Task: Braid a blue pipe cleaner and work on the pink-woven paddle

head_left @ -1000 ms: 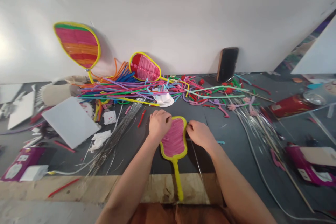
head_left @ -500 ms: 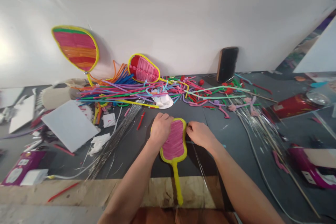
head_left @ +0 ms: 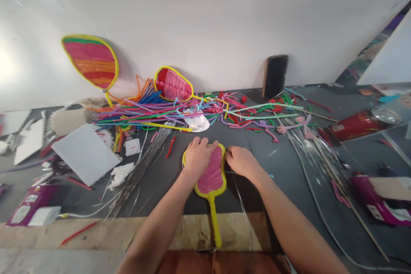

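A paddle-shaped pipe-cleaner fan [head_left: 212, 173], pink with a fuzzy yellow rim and yellow handle, lies on the dark table with its handle towards me. My left hand [head_left: 199, 158] grips its upper left side, fingers bent over the rim and one fingertip on the pink face. At the upper right rim, my right hand [head_left: 241, 160] is closed in a pinch against the edge; what sits between those fingertips is too small to make out. Thin shiny wires [head_left: 240, 197] lie on the table below my right hand.
Loose coloured pipe cleaners [head_left: 144, 111] heap along the wall. Two finished-looking yellow-rimmed fans [head_left: 93, 62] lean there, as does a phone [head_left: 275, 77]. Wire bundles [head_left: 138, 171] lie left and right. A red can [head_left: 362, 126] and purple box [head_left: 382, 201] are at right, a white square [head_left: 86, 154] at left.
My left hand's fingers have spread a little, with one reaching further over the pink face. My right hand stays at the rim. The whole view has shifted slightly.
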### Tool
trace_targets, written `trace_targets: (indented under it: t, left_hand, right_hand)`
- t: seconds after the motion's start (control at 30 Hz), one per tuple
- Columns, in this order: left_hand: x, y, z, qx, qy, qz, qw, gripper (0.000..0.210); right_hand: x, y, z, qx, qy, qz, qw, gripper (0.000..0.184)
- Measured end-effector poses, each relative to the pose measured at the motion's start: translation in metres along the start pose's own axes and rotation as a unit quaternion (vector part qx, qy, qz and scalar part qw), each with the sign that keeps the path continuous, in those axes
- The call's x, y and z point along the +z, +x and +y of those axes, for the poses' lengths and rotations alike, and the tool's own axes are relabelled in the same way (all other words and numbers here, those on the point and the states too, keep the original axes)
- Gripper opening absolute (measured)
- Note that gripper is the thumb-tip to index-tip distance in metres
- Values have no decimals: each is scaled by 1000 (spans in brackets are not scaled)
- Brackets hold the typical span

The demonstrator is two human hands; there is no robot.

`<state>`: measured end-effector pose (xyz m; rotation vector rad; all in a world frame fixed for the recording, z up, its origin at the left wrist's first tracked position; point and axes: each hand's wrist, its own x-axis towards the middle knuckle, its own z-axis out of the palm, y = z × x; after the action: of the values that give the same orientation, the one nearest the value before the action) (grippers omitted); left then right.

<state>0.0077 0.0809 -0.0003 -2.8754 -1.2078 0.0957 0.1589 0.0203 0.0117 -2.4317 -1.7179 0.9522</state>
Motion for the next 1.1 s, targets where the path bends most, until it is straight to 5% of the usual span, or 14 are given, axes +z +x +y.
trace_targets:
  t: [0.8,1.1]
  left_hand:
    - [4,-2,12,-35,-45,39,998,33]
    - [5,-3,16,-43,-50,45,997,29]
  right_hand:
    - [19,-30,16,-79,-27,103,991,21]
    - [55,-53,37,-213,-57,241,945,30]
